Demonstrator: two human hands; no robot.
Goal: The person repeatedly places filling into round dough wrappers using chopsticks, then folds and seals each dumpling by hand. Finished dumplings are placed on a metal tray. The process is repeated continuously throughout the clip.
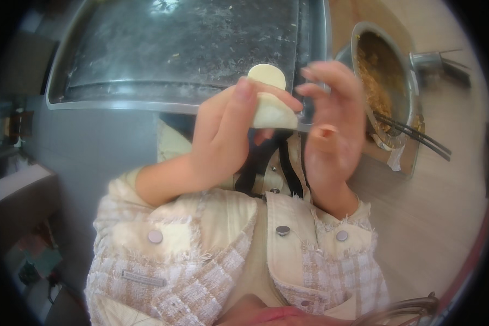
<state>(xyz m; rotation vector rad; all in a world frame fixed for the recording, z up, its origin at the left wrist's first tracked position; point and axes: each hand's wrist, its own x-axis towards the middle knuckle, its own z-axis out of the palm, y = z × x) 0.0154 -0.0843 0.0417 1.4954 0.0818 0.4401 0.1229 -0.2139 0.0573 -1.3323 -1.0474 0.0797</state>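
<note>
My left hand (pixel 224 130) holds a folded dumpling (pixel 275 112) of pale dough between its thumb and fingers, above the tray's near edge. To the right of it my right hand (pixel 332 122) is raised, slightly blurred, with its fingers apart and curled and nothing visible in them. Just beyond my left fingers a round dough wrapper (pixel 267 75) lies on the dark metal tray (pixel 187 45), its near part hidden by the hand.
A metal bowl (pixel 411 87) with minced filling (pixel 375 87) stands at the right, dark chopsticks (pixel 421 138) resting over its near rim. Behind it to the right is a small metal container (pixel 427 60). A board (pixel 407 161) lies under the bowl.
</note>
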